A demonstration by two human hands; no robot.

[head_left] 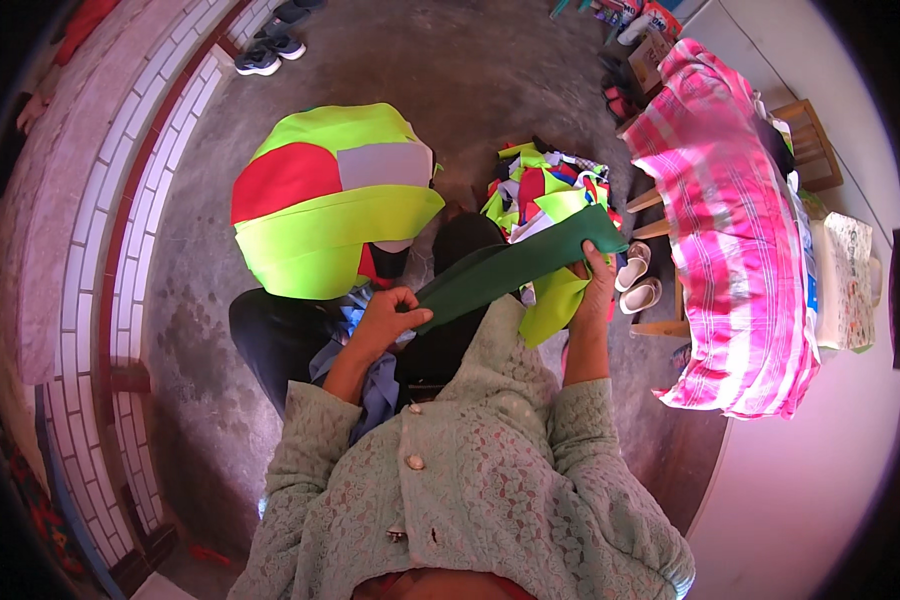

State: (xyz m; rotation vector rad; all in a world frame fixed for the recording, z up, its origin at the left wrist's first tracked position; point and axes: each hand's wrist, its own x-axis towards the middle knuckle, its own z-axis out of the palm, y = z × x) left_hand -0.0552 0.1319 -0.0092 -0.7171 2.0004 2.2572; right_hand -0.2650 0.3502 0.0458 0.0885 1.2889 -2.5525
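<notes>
On the left runs one white brick wall (120,230) with a red band along it, and near its far end two dark shoes (270,55) with pale soles stand side by side, more footwear partly visible behind them. Next comes one large rounded bundle of cloth (340,235) in bright yellow-green, with one broad red patch and one broad grey patch on its upper side. Below it, one left hand (385,322) grips the near left end of a single dark green strip (510,265), thumb on the upper face and fingers curled in against it. The strip slants up to the right, stretched between the two hands above the lap; some grey-blue cloth (378,392) lies beneath the left forearm. Beyond the strip sits one heap of scraps (540,185) in many colours, too tangled to count. One yellow-green piece (555,308) hangs just beside the right hand (595,285), whose thumb presses on the strip near its far right end, fingers mostly hidden underneath; whether they also hold the yellow-green piece I cannot tell. Farther right are two pale shoes (637,280), one cardboard box (651,60) with small printing, one pink checked cloth (735,240), one wooden chair (810,145) and one pale printed bag (845,285).
</notes>
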